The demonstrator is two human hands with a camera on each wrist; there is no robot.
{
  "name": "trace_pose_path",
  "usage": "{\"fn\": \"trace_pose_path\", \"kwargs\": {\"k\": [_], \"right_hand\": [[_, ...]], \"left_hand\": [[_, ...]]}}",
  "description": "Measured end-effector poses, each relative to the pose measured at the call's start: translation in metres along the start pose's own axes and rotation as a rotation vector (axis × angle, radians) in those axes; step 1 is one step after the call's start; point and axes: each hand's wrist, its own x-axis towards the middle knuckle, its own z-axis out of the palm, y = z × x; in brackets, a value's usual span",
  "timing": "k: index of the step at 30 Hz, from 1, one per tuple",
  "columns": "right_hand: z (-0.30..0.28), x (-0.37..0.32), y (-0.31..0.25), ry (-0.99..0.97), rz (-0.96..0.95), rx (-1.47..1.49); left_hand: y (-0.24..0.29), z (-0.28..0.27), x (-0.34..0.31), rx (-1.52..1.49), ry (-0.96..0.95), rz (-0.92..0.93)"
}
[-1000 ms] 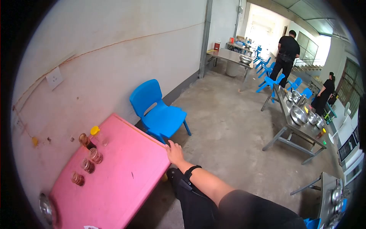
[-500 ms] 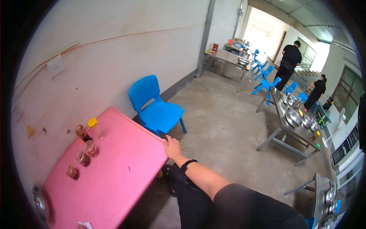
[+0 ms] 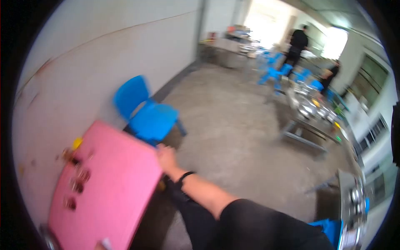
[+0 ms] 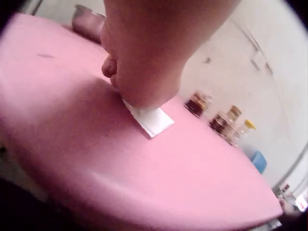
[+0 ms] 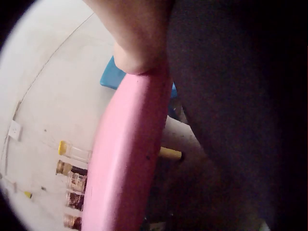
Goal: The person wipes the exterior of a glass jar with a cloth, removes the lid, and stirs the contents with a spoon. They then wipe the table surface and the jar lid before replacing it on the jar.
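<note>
A pink table (image 3: 121, 166) fills the lower left of the head view. My left hand (image 4: 144, 57) has its fingers curled round a folded white tissue or cloth (image 4: 156, 122) against the tabletop; in the head view only a sliver of that hand shows at the bottom edge, beside the white piece (image 3: 107, 243). My right hand (image 3: 167, 159) rests on the table's far right corner, fingers relaxed at the edge. The right wrist view shows the hand (image 5: 137, 45) touching the pink edge (image 5: 127, 130), its fingers hidden.
Glass jars (image 3: 77, 185) with dark contents and a yellow-lidded one (image 3: 77, 143) stand along the wall side. A metal bowl (image 4: 89, 23) is at the table's end. A blue chair (image 3: 152, 120) stands past the corner. Metal tables (image 3: 310, 118) with bowls and two people are further off.
The head view has swung, so the table, chair and right hand appear further left, and the picture is blurred. The right hand stays on the corner. The white piece shows more rightward at the bottom.
</note>
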Motion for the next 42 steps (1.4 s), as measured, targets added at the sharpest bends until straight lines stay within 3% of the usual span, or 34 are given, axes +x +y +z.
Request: {"fn": "trace_pose_path", "kwargs": {"k": [1, 2, 3, 6, 7, 9, 10, 12, 13, 16, 19, 23, 24, 26, 27, 28, 30, 32, 33, 35, 37, 39, 40, 42], "right_hand": [[-0.005, 0.004, -0.004, -0.106, 0.030, 0.005], [0.004, 0.002, 0.002, 0.094, -0.074, 0.068], [0.011, 0.005, 0.011, 0.161, -0.091, 0.057], [0.008, 0.016, 0.030, 0.024, -0.217, -0.081], [-0.004, 0.000, 0.013, 0.227, -0.428, -0.086], [-0.039, -0.021, -0.053, 0.236, -0.614, -0.163], [-0.043, -0.038, -0.074, 0.218, -0.638, -0.145], [-0.047, -0.068, -0.107, -0.383, -0.727, 0.273], [-0.040, -0.081, -0.122, -0.398, -0.881, 0.365], [-0.016, -0.110, -0.171, -0.662, -0.987, 0.311], [0.005, -0.127, -0.185, -0.811, -1.060, 0.216], [0.009, -0.126, -0.187, -0.968, -1.104, 0.143], [0.007, -0.124, -0.185, -1.125, -0.823, 0.183], [0.037, -0.089, -0.155, -0.752, -1.304, 0.166], [0.036, -0.067, -0.156, -0.698, -1.090, 0.151], [0.087, -0.016, -0.111, -0.766, -0.574, 0.456], [0.115, 0.083, -0.074, -0.515, -0.520, 0.186], [0.116, 0.106, -0.096, -0.235, -0.656, -0.139], [0.128, 0.101, -0.111, -0.257, -0.665, -0.151], [0.159, 0.066, -0.158, -0.384, -0.466, 0.089], [0.153, -0.017, -0.214, -0.504, -0.591, 0.193], [0.102, -0.094, -0.250, -0.772, -1.067, 0.136], [0.105, -0.090, -0.239, -0.779, -1.068, 0.135], [0.116, -0.062, -0.190, -0.571, -0.996, 0.170]], "left_hand": [[0.014, 0.056, 0.026, 0.254, 0.675, 0.521], [0.065, 0.070, 0.010, 0.168, 0.594, 0.495], [0.091, 0.083, 0.012, 0.551, 0.611, 0.584], [0.151, 0.122, 0.025, 0.493, 0.682, 0.693], [0.163, 0.123, 0.028, 0.401, 0.642, 0.560], [0.177, 0.122, 0.018, 0.295, 0.692, 0.711], [0.184, 0.110, -0.006, 0.252, 0.612, 0.653], [0.170, 0.101, -0.011, 0.153, 0.671, 0.642], [0.160, 0.098, -0.012, 0.073, 0.714, 0.648], [0.122, 0.060, -0.020, -0.145, 0.858, 0.620], [0.085, 0.035, -0.017, -0.401, 1.014, 0.688], [0.056, 0.021, -0.009, -0.644, 1.020, 0.718], [0.051, 0.020, -0.009, -0.682, 0.998, 0.717], [0.043, 0.017, -0.012, -0.751, 0.986, 0.697], [0.042, 0.017, -0.018, -0.750, 0.942, 0.724], [0.040, 0.014, -0.019, -0.746, 0.906, 0.759], [0.034, 0.008, -0.008, -0.701, 0.933, 0.760], [0.028, 0.006, 0.005, -0.656, 0.936, 0.737], [0.028, -0.001, 0.012, -0.652, 0.989, 0.751], [0.036, -0.013, 0.025, -0.660, 1.038, 0.772], [0.043, -0.022, 0.032, -0.734, 1.053, 0.730], [0.051, -0.025, 0.035, -0.758, 1.039, 0.732], [0.055, -0.023, 0.035, -0.779, 1.024, 0.731], [0.061, -0.017, 0.032, -0.746, 0.977, 0.756]]}}
